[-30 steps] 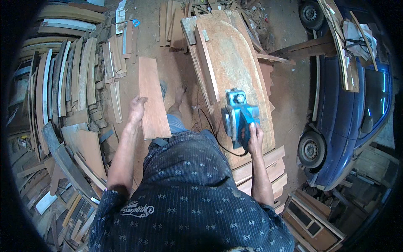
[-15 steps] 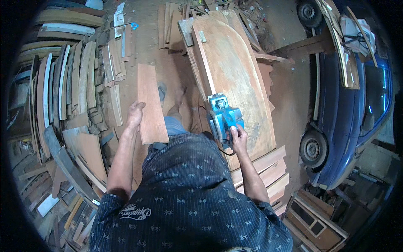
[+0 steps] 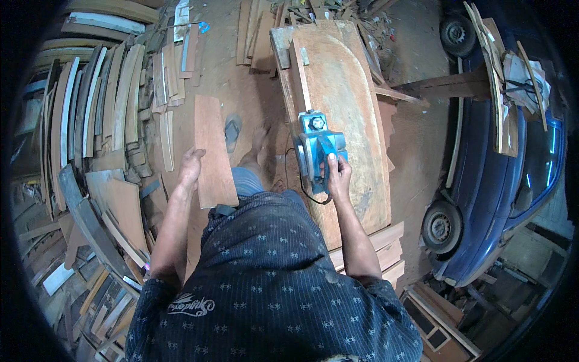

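My left hand (image 3: 192, 168) is closed on the edge of a flat reddish-brown wooden board (image 3: 215, 154), held out beside my left leg. My right hand (image 3: 339, 175) grips the rear handle of a blue electric hand planer (image 3: 324, 145). The planer stands over the left side of a wide wooden workbench top (image 3: 353, 114), its far end by a narrow wood strip (image 3: 298, 75) that lies lengthwise there. From the planer's rear a dark cord (image 3: 307, 194) hangs in a loop. Its underside is hidden.
Stacked planks (image 3: 102, 108) fill the left side, with scrap wood below them. Several light boards (image 3: 383, 241) lie at the bench's near end. On the right stands a blue car (image 3: 482, 199); a wooden beam (image 3: 449, 84) runs toward it. A sandal (image 3: 232, 130) lies on the floor.
The planer has moved slightly away from me along the bench, with my right hand on it. My view has shifted a little. The left hand still holds the board.
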The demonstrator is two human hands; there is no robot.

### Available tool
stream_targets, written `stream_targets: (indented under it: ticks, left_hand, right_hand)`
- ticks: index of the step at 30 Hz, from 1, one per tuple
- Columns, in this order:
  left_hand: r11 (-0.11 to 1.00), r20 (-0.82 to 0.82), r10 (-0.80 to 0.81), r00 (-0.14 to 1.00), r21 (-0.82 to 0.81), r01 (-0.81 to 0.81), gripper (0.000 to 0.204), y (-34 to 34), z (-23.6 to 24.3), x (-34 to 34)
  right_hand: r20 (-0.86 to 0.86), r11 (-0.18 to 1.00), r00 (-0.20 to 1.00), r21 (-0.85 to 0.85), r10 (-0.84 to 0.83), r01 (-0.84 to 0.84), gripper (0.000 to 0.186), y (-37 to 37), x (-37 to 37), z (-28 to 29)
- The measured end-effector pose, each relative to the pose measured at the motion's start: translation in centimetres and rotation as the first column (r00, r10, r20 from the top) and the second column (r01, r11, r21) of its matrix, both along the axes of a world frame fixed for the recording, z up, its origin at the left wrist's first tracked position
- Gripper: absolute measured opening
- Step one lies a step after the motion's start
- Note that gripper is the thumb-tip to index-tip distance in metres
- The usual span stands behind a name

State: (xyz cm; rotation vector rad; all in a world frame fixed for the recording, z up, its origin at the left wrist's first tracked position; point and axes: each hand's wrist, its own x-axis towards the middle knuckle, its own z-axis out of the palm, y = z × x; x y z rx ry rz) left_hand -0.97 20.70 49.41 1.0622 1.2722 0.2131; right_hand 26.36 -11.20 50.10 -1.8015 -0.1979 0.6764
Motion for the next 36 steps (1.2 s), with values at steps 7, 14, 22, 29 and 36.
stream_targets:
  ticks: [7,14,22,29,36]
  left_hand:
    - [0.999,-0.02,0.049,0.999,-0.021,-0.049,0.024,1.6,-1.6,-1.4]
    - [0.994,0.043,0.086,0.995,-0.072,-0.083,0.026,2.9,-2.1,-1.5]
    - [0.988,-0.096,0.125,0.988,-0.083,-0.133,0.028,4.7,-0.5,-0.4]
    - [0.995,-0.149,0.096,0.984,0.022,-0.093,0.025,6.3,-1.8,-1.5]
    - [0.986,-0.154,0.165,0.974,-0.007,-0.168,0.026,7.5,-2.2,-1.8]
  right_hand:
    - [-0.007,1.0,1.0,0.017,-0.011,0.011,0.04,4.7,2.7,0.0]
    - [0.167,1.0,0.986,-0.02,0.004,-0.001,0.05,11.0,8.1,-4.1]
    - [0.091,0.999,0.996,0.04,-0.009,0.005,0.056,23.8,14.9,-2.0]
    - [0.098,0.996,0.995,0.087,-0.033,0.025,0.06,33.7,21.8,-2.9]
    - [0.01,0.999,1.0,0.049,-0.007,0.007,0.058,34.5,22.4,-3.0]
